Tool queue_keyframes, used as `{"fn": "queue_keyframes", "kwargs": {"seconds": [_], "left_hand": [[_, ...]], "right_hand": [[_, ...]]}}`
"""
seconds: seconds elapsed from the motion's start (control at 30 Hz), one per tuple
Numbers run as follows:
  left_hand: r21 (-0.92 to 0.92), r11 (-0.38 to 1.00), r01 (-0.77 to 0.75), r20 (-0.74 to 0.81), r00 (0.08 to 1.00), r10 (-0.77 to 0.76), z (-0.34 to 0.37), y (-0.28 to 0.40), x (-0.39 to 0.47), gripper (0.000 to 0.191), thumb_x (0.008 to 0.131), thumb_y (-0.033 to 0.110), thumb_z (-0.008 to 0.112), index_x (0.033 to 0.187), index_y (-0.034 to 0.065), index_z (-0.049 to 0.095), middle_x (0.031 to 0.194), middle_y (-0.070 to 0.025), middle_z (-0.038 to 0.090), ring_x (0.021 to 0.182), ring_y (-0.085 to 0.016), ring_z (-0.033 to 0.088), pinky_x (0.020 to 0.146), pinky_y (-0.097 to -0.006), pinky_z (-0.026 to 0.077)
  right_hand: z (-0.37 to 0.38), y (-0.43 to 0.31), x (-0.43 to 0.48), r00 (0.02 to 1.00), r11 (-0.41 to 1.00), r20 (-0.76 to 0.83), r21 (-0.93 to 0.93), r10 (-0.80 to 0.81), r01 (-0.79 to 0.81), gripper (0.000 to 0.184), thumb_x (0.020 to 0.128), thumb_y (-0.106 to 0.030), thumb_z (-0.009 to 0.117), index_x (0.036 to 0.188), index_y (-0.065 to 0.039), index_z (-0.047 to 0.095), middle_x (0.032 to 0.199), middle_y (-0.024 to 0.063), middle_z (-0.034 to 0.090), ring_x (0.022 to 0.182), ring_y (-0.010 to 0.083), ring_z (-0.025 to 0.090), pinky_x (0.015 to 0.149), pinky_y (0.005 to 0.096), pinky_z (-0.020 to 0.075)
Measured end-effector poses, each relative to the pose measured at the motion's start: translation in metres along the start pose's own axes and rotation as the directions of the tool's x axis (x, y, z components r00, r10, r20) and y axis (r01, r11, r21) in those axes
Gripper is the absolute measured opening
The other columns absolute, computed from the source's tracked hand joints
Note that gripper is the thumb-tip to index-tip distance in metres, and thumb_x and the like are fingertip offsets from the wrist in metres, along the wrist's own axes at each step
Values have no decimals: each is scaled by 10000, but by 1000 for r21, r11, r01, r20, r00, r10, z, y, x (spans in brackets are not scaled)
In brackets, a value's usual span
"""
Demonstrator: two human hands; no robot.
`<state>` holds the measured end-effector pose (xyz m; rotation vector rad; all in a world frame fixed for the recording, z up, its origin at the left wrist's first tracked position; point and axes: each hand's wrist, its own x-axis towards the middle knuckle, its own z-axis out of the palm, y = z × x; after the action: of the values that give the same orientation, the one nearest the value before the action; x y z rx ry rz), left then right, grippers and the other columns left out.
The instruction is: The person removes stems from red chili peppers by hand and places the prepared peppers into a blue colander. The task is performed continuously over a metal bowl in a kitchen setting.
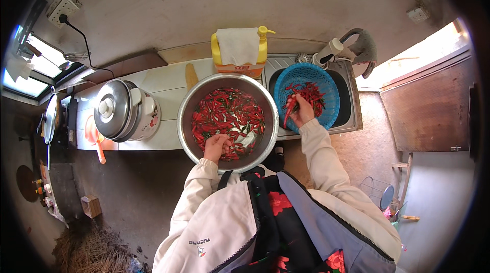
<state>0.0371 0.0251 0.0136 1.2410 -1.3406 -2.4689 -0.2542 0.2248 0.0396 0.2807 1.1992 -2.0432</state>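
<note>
Before me stands a large stainless steel basin (183,119), where many red chili peppers (218,108) float in water. My left hand (216,147) is over the near side of that basin with its fingers curled near the peppers; whether anything is pinched between them is hidden. To the right, a blue plastic colander (331,98) rests over the sink and contains a heap of red chilies (314,95). My right hand (302,111) is at the colander's near left side, gripping a few red chilies (289,113) that point toward its rim.
A yellow pump jug (216,52) draped with a white cloth (238,45) stands behind the basin. Left on the tiled counter (168,100) are a lidded electric cooker (147,119) and an orange dipper (92,131). A faucet (329,51) rises behind the metal sink (350,98).
</note>
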Motion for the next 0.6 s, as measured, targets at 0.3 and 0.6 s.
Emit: {"fn": "queue_keyframes", "kwargs": {"seconds": [0.3, 0.6], "left_hand": [[-18, 999, 36, -92, 995, -37, -7, 0, 2, 201, 950, 205, 505, 951, 22, 588, 702, -28, 617, 540, -79, 528, 494, -222, 457], [165, 971, -175, -109, 975, 195, -27, -11, 20, 208, 943, 182, 530, 1014, 5, 614, 712, -35, 636, 565, -70, 527, 532, -219, 453]], "right_hand": [[-74, -40, 57, 905, 955, -415, -294, -94, -36, 150, 892, -199, 546, 997, -99, 584, 838, 42, 547, 776, 208, 530, 672, 449, 502], [-66, -21, 41, 897, 936, -376, -337, -231, 100, 231, 919, -167, 510, 1115, -71, 587, 924, 73, 634, 745, 154, 613, 600, 321, 534]]}}
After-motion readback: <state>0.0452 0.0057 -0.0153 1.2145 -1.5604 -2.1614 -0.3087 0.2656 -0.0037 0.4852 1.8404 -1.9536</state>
